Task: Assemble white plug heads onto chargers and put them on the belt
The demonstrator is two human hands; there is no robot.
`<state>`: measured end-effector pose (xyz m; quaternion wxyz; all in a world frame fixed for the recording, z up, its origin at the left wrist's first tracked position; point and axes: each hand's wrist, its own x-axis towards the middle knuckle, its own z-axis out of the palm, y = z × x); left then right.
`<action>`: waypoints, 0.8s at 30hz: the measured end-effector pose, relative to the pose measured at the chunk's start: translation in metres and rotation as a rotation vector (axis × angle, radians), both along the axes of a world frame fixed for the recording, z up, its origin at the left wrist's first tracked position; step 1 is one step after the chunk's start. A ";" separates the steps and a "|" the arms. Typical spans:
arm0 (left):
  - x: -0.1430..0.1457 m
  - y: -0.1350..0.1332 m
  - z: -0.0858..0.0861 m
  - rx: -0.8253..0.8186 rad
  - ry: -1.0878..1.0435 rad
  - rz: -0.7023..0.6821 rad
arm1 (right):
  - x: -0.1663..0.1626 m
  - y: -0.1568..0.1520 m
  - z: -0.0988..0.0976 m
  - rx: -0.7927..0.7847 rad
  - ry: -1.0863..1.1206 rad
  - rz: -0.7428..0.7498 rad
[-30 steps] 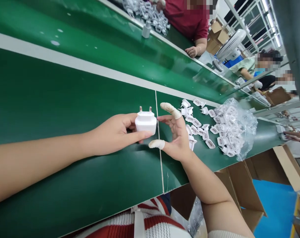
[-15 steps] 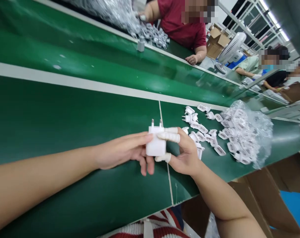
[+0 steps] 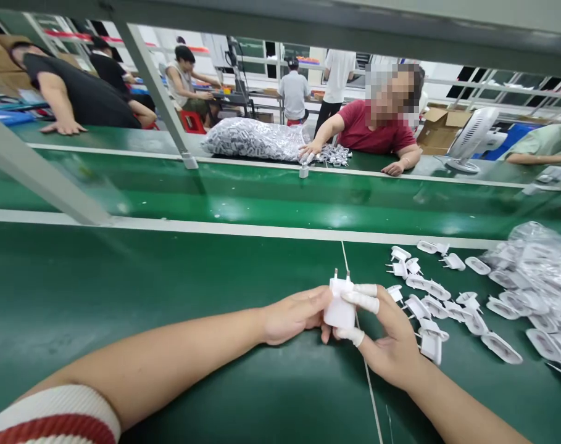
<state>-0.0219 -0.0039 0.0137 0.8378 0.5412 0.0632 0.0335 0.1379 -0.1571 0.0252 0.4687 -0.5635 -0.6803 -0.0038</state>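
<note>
A white plug adapter (image 3: pixel 339 307) with two metal pins pointing away from me is held between my two hands, above the green table. My left hand (image 3: pixel 295 316) grips its left side with the thumb on the front face; some of its fingers are hidden behind the adapter. My right hand (image 3: pixel 387 336), with white covers on several fingertips, pinches it from the right, fingers near the top and thumb near the lower edge. Just right of that hand, loose white plug parts (image 3: pixel 428 288) lie scattered, some with their pins showing.
A clear plastic bag (image 3: pixel 546 259) of plug parts lies at the right. Beyond the table's white edge (image 3: pixel 243 229) runs a green belt (image 3: pixel 257 200). A slanting metal post (image 3: pixel 44 166) stands at left. Across the belt, a co-worker in red (image 3: pixel 377 126) sits near a large bag (image 3: pixel 261 139) and a fan (image 3: pixel 472 139).
The camera view has levelled and swung, so more of the room and co-workers shows. Both hands still hold the adapter in much the same grip, now lower and further right in view.
</note>
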 end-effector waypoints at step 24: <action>0.038 0.222 -0.008 0.951 0.548 1.311 | 0.014 0.003 -0.014 -0.252 0.041 -0.108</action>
